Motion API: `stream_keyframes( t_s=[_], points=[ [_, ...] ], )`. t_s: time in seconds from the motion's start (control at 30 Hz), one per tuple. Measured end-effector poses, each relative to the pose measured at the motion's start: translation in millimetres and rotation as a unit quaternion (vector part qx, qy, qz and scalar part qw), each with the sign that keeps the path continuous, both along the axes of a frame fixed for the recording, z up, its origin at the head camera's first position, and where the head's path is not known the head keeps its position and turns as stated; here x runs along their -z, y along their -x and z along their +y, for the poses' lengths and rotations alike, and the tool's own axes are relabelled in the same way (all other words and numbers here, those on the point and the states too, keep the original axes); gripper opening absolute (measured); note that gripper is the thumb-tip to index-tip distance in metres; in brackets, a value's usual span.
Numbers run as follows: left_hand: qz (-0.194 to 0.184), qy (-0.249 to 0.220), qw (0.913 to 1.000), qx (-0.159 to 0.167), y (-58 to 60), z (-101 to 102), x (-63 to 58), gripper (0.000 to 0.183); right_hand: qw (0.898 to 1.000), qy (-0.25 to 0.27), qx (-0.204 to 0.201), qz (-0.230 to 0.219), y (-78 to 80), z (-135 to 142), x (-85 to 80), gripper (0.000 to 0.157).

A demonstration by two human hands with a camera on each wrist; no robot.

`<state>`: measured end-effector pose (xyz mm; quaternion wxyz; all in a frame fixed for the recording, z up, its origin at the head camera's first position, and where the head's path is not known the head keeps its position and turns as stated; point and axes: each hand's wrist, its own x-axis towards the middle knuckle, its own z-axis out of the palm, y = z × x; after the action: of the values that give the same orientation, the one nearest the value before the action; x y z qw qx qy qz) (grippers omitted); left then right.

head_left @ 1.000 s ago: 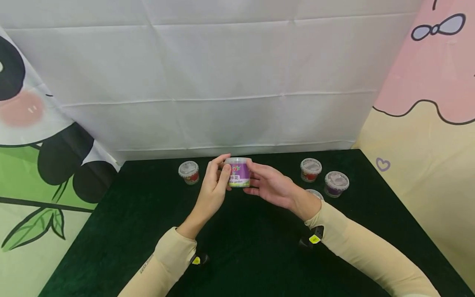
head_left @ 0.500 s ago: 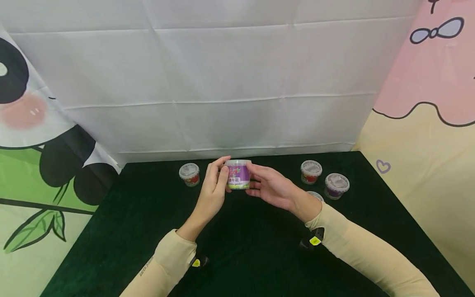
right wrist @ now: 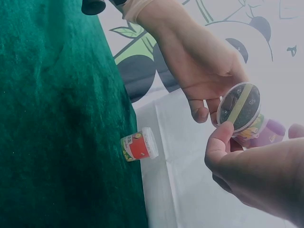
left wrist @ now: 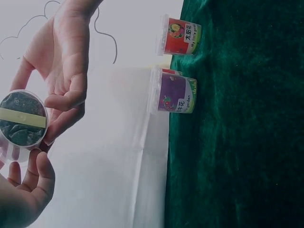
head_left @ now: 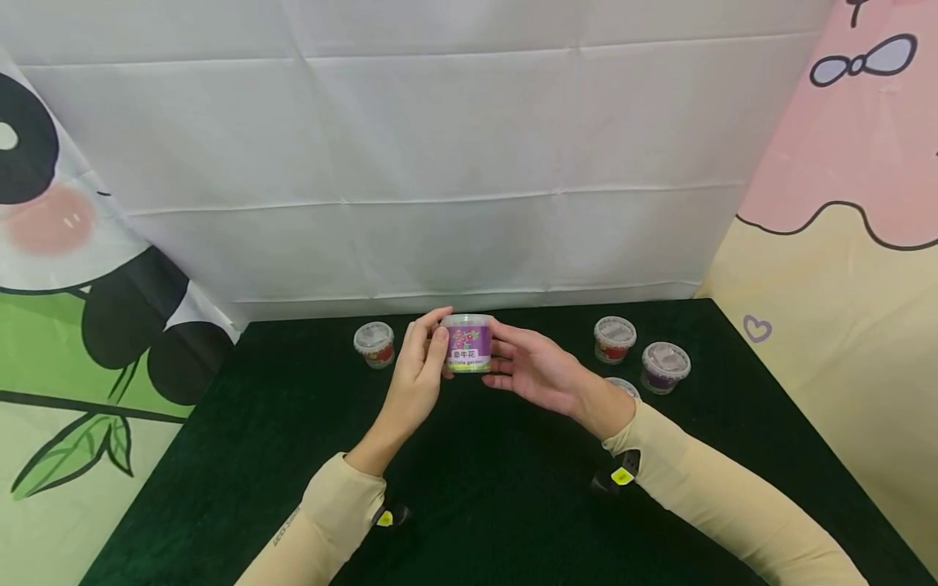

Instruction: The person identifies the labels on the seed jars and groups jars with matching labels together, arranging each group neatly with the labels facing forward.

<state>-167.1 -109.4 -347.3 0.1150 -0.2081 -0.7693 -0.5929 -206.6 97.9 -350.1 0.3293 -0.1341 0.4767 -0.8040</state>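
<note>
Held up above the table between both hands is a small clear plastic cup point(head_left: 467, 346) with a purple flower label and green lower edge. My left hand point(head_left: 414, 370) grips its left side, thumb towards me. The right hand point(head_left: 542, 370) holds the right side with its fingertips. In the left wrist view the round end of the cup point(left wrist: 23, 128) shows dark contents and a pale yellow strip across it. From the right wrist, my right thumb point(right wrist: 221, 137) presses the rim of that end.
Similar lidded cups stand on the dark green cloth point(head_left: 476, 505): a red-labelled one point(head_left: 375, 345) at left, a red one point(head_left: 614, 339) and a purple one point(head_left: 665, 368) at right. Another cup point(head_left: 621, 386) is partly hidden behind my right wrist. A white backdrop point(head_left: 469, 163) rises behind.
The cup has turned in my hands, bringing the label's lettering and flowers from the left edge round to the middle. The left hand has shifted slightly left. The other cups have stayed put.
</note>
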Motion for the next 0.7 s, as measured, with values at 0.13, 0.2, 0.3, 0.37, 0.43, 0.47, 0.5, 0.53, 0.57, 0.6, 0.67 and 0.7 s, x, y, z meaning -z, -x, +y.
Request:
stream_keyframes(
  t_s=[0.13,0.2,0.3,0.37,0.43,0.47,0.5,0.53,0.57,0.6,0.67,0.7],
  points=[
    [0.009,0.005,0.9999,-0.001,6.4,-2,7.9,0.04,1.0,-0.003,0.003,0.005,0.7,0,1.2,0.04],
    [0.007,0.007,0.9999,-0.003,11.1,-4,15.0,0.04,1.0,-0.003,0.003,0.005,0.6,0,2.0,0.039],
    [0.004,0.007,1.0,-0.004,17.2,-8,22.1,0.04,1.0,-0.002,0.001,0.007,0.9,-2,1.4,0.039],
    [0.004,0.007,1.0,-0.003,17.9,-11,23.5,0.04,1.0,-0.002,-0.002,0.009,0.5,-3,1.3,0.04],
    [0.006,0.006,1.0,0.001,17.7,-14,24.3,0.039,1.0,-0.002,-0.004,0.012,0.0,-4,1.0,0.041],
    [0.009,0.005,0.9999,0.003,17.4,-15,24.4,0.038,1.0,-0.002,-0.005,0.013,-0.4,-4,0.7,0.041],
    [0.012,0.004,0.9999,0.005,17.3,-16,24.6,0.038,1.0,-0.002,-0.006,0.013,-0.7,-5,0.3,0.041],
    [0.016,0.003,0.9998,0.007,16.9,-17,24.4,0.038,1.0,-0.001,-0.006,0.015,-0.9,-5,0.1,0.042],
    [0.018,0.003,0.9998,0.009,16.5,-18,24.0,0.038,1.0,-0.001,-0.006,0.016,-1.2,-6,-0.3,0.042],
    [0.021,0.003,0.9997,0.01,16.3,-19,23.7,0.038,1.0,0.0,-0.006,0.016,-1.3,-6,-0.7,0.041],
    [0.024,0.003,0.9996,0.012,16.3,-20,23.0,0.038,1.0,0.001,-0.007,0.016,-1.3,-7,-1.4,0.041],
    [0.024,0.005,0.9996,0.012,16.3,-21,22.8,0.038,1.0,0.001,-0.008,0.016,-1.1,-7,-1.6,0.041]
  ],
)
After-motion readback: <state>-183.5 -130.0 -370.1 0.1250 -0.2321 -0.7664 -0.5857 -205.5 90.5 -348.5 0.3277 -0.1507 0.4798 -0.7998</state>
